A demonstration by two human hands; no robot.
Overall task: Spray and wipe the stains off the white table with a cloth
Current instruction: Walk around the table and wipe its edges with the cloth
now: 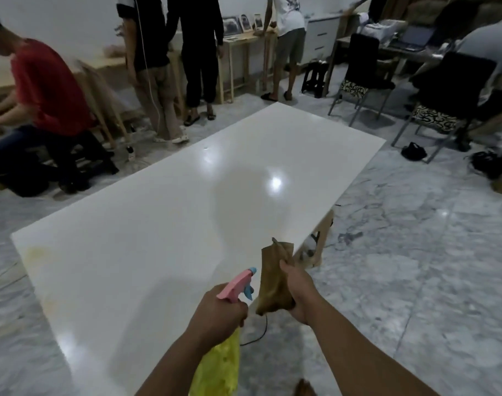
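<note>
Yellow spray bottle [219, 367] nearest the camera, pink-and-blue trigger head up, nozzle aimed out over the table [169, 224]. Left hand [218, 310] wraps the bottle's neck, fingers curled round it below the trigger; whether a finger sits on the trigger I cannot tell. Just beside it, right hand [298, 292] grips a brown cloth [272, 278], bunched in the fist and held upright above the table's near right edge, not touching the surface.

Both tools are in hand and nothing is laid on the table, so this reads as the spraying step about to start. Faint yellowish stain [37, 252] lies at the near left corner, well apart from both hands. Next move likely calls for swinging the nozzle left toward that patch, then bringing the cloth down flat.

Farther off: glossy tabletop with lamp glare, marble floor [401, 267], chairs, several people standing at wooden benches.
</note>
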